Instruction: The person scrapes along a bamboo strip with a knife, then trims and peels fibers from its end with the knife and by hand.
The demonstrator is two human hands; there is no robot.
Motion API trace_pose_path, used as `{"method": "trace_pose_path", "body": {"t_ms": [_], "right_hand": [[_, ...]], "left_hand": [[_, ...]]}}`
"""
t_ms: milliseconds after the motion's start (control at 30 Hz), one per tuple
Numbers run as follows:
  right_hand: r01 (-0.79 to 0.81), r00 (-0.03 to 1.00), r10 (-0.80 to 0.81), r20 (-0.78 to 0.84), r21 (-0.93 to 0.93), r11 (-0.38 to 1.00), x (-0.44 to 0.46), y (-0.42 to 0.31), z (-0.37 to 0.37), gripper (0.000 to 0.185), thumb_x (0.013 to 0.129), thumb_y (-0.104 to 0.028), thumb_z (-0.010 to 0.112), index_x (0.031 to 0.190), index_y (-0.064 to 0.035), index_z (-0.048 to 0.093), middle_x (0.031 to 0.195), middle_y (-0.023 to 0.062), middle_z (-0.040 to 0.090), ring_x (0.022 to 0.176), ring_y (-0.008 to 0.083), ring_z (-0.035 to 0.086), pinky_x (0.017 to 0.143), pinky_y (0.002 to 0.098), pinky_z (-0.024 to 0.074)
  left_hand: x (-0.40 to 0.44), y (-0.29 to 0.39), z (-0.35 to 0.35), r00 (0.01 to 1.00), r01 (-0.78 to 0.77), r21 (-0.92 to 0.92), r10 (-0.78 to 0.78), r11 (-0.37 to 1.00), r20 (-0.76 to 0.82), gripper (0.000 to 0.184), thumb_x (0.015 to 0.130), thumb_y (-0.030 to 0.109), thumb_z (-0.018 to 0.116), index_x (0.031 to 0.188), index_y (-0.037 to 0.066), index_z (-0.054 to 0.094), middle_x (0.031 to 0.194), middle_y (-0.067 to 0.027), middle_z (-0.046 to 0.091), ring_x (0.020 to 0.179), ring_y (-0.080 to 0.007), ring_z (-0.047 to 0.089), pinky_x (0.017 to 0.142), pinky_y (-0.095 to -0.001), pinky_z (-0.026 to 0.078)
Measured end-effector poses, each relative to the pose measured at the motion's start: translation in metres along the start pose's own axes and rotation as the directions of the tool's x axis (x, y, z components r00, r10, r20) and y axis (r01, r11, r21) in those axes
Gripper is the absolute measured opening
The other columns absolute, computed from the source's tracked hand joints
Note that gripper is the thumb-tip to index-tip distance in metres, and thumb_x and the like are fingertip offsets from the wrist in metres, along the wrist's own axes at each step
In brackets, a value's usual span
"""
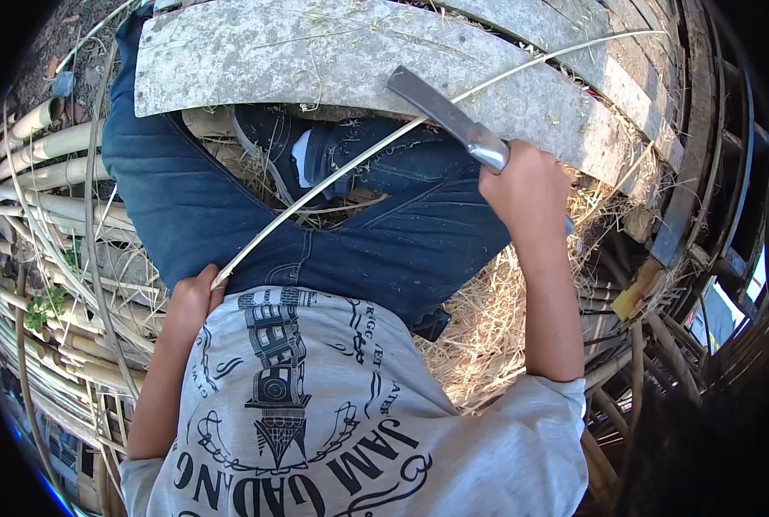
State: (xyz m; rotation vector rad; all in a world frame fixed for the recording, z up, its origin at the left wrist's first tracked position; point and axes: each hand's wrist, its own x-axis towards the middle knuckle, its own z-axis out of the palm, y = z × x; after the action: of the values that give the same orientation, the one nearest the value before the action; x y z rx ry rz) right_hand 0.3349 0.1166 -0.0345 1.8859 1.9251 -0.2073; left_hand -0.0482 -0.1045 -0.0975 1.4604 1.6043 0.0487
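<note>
A long, thin, pale bamboo strip (333, 178) runs from my left hand (196, 297) up across my lap and over the wooden board, its far end bending to the upper right. My left hand is closed around the near end of the strip, beside my hip. In my right hand (529, 185) is the handle of a knife (436, 110) with a broad, blunt-ended blade pointing to the upper left. The blade crosses the strip above my thighs; whether they touch I cannot tell.
Weathered boards (255, 56) lie in front of my legs. Bamboo poles (52, 155) and cut strips are piled at the left. Shavings (488, 327) cover the ground by my right side. A yellow block (636, 291) and dark wooden framing (694, 164) stand at the right.
</note>
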Motion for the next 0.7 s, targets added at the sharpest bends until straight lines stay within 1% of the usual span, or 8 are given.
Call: {"method": "trace_pose_path", "body": {"t_ms": [33,100,233,300,367,433,600,700], "right_hand": [[-0.113,0.991,0.113,-0.070,0.011,0.994,0.010,0.017,0.000,0.024,0.076,-0.025,0.066,0.077,-0.0011,0.069,0.075,0.0234,0.068,0.072,0.0408,0.068,0.068,0.0470,0.0550],[-0.142,0.984,0.138,-0.109,-0.023,0.990,0.017,0.029,-0.005,0.024,0.076,-0.025,0.067,0.076,-0.0005,0.069,0.074,0.0235,0.068,0.072,0.0406,0.068,0.067,0.0476,0.0549],[0.106,0.992,-0.109,-0.062,-0.056,0.993,-0.006,-0.008,-0.007,0.025,0.074,-0.025,0.071,0.076,-0.0002,0.068,0.073,0.0237,0.067,0.069,0.0396,0.069,0.064,0.0459,0.0559],[0.130,0.991,-0.130,0.002,-0.031,0.991,-0.007,-0.011,-0.002,0.024,0.075,-0.025,0.070,0.077,-0.0004,0.068,0.072,0.0238,0.067,0.071,0.0407,0.068,0.066,0.0469,0.0557],[-0.091,0.989,0.090,-0.119,0.000,0.996,0.011,0.017,0.003,0.025,0.076,-0.024,0.067,0.079,0.0004,0.069,0.073,0.0242,0.067,0.073,0.0419,0.068,0.067,0.0478,0.0550],[-0.320,0.945,0.323,-0.049,0.060,0.945,0.031,0.058,-0.008,0.029,0.079,-0.025,0.063,0.082,0.0023,0.070,0.078,0.0243,0.068,0.074,0.0423,0.067,0.068,0.0487,0.0539],[-0.034,0.991,0.028,-0.132,-0.038,0.999,0.007,0.022,-0.006,0.024,0.074,-0.024,0.070,0.077,-0.0005,0.068,0.074,0.0241,0.067,0.072,0.0407,0.068,0.068,0.0465,0.0557],[0.076,0.996,-0.076,-0.041,-0.010,0.997,-0.001,0.009,0.006,0.024,0.076,-0.025,0.068,0.077,-0.0008,0.068,0.074,0.0237,0.067,0.073,0.0409,0.068,0.070,0.0472,0.0555]], "left_hand": [[0.001,0.007,-0.002,1.000,-0.016,0.034,0.015,0.999,0.005,0.014,0.091,0.013,0.061,0.086,0.001,0.056,0.064,-0.0249,0.057,0.062,-0.0439,0.060,0.055,-0.0501,0.044],[0.001,0.008,-0.004,1.000,-0.017,0.067,0.017,0.998,0.001,0.014,0.090,0.013,0.061,0.085,0.001,0.056,0.063,-0.0245,0.057,0.060,-0.0428,0.060,0.055,-0.0494,0.045],[0.005,-0.001,0.001,0.998,-0.067,0.012,0.067,0.998,0.009,0.014,0.090,0.012,0.062,0.084,0.001,0.055,0.062,-0.0240,0.056,0.060,-0.0420,0.060,0.054,-0.0485,0.045],[0.002,-0.002,0.001,1.000,-0.008,-0.004,0.008,1.000,0.003,0.013,0.090,0.011,0.061,0.086,0.000,0.055,0.064,-0.0258,0.056,0.062,-0.0445,0.059,0.055,-0.0489,0.043],[0.002,-0.002,0.001,1.000,-0.030,0.035,0.030,0.999,-0.007,0.014,0.090,0.012,0.061,0.086,0.000,0.055,0.064,-0.0254,0.056,0.061,-0.0438,0.059,0.055,-0.0488,0.044],[-0.001,0.001,0.002,0.999,-0.035,0.064,0.036,0.997,-0.027,0.016,0.091,0.013,0.060,0.085,0.000,0.055,0.063,-0.0251,0.056,0.060,-0.0430,0.060,0.054,-0.0487,0.045],[0.009,-0.001,-0.001,0.999,-0.042,-0.015,0.042,0.999,0.019,0.012,0.088,0.008,0.063,0.084,0.000,0.056,0.062,-0.0245,0.056,0.059,-0.0416,0.060,0.053,-0.0473,0.045],[0.005,-0.004,-0.002,0.999,-0.025,0.021,0.025,0.999,0.037,0.011,0.087,0.006,0.063,0.084,-0.001,0.055,0.063,-0.0252,0.056,0.059,-0.0423,0.060,0.053,-0.0470,0.045]]}}
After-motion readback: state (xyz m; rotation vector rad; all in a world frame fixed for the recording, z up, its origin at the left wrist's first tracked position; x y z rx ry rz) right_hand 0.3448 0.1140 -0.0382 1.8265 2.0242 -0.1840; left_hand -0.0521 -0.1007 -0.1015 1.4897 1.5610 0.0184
